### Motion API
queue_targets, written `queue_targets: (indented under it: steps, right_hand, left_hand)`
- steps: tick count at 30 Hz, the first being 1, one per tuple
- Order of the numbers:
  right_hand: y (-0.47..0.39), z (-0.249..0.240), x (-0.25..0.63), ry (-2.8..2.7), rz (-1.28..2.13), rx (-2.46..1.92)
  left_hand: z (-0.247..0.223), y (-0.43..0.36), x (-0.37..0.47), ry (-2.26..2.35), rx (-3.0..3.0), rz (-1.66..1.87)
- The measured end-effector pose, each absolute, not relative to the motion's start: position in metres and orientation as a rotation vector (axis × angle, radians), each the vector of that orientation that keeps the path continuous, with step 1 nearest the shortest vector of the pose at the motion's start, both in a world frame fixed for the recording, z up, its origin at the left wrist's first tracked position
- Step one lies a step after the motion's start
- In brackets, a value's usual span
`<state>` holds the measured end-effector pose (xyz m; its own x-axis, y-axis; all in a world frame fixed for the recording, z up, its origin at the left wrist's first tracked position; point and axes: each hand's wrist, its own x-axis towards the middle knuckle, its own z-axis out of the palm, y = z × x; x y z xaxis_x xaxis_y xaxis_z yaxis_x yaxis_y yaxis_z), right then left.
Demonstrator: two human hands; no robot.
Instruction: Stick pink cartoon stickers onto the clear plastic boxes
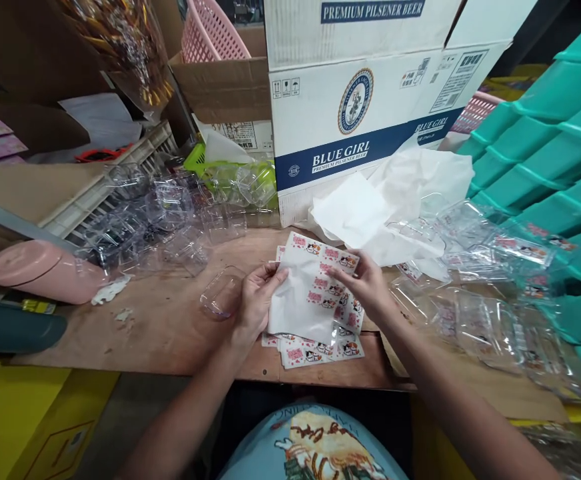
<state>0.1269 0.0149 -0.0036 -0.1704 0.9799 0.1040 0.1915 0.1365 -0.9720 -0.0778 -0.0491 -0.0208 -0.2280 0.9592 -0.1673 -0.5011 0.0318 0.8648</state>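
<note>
A sticker sheet (303, 300) with cat pictures and pink lettering is held up between both hands, part of its face blank white. My left hand (259, 297) pinches its left edge, thumb on top. At the upper right edge, my right hand (365, 283) grips the same sheet with the thumb over a row of stickers. Beneath it, more sticker sheets (310, 355) lie on the wooden table. Just left of my left hand sits a clear plastic box (220, 293).
Clear plastic boxes are heaped at the left (170, 207); stickered boxes (485, 327) fill the right. White backing paper (355, 207) lies before a beer carton (320, 120). Teal bins (545, 147) stack at far right. A pink bottle (45, 270) lies at far left.
</note>
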Motion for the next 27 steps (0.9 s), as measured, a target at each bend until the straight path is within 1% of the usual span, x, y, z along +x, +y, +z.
queue_targets:
  steps: [2,3,4,8,9,11,14,16,18,24,27]
  right_hand:
    - [0.011,0.001,0.127,-1.634,0.754,-1.228]
    - [0.011,0.005,0.126,-1.701,0.656,-1.215]
    - [0.012,0.01,0.123,-1.779,0.666,-1.183]
    - [0.024,0.018,0.113,-1.99,1.133,-1.018]
    - [0.025,0.017,0.11,-2.024,1.137,-0.999]
    - [0.024,0.013,0.105,-2.072,0.99,-0.999]
    - [0.016,0.012,0.099,-2.035,0.605,-1.002]
    - [0.009,0.013,0.096,-2.038,0.37,-0.936]
    - [0.006,0.014,0.094,-2.072,0.225,-0.842]
    - [0.007,0.002,0.091,-2.034,0.322,-0.786]
    - [0.004,-0.002,0.088,-2.056,0.369,-0.778]
  left_hand:
    - [-0.017,-0.051,-0.075,0.987,0.594,1.464]
    - [-0.015,-0.053,-0.074,0.961,0.601,1.434]
    - [-0.013,-0.055,-0.073,0.937,0.61,1.396]
    - [-0.002,-0.059,-0.074,0.895,0.659,1.253]
    - [0.001,-0.058,-0.075,0.914,0.681,1.257]
    - [0.003,-0.053,-0.077,0.994,0.754,1.319]
    - [0.002,-0.046,-0.079,1.115,0.838,1.398]
    - [0.0,-0.043,-0.079,1.122,0.835,1.387]
    - [-0.001,-0.044,-0.078,1.083,0.82,1.36]
    - [-0.004,-0.048,-0.077,0.973,0.804,1.265]
    - [-0.009,-0.049,-0.077,1.0,0.91,1.256]
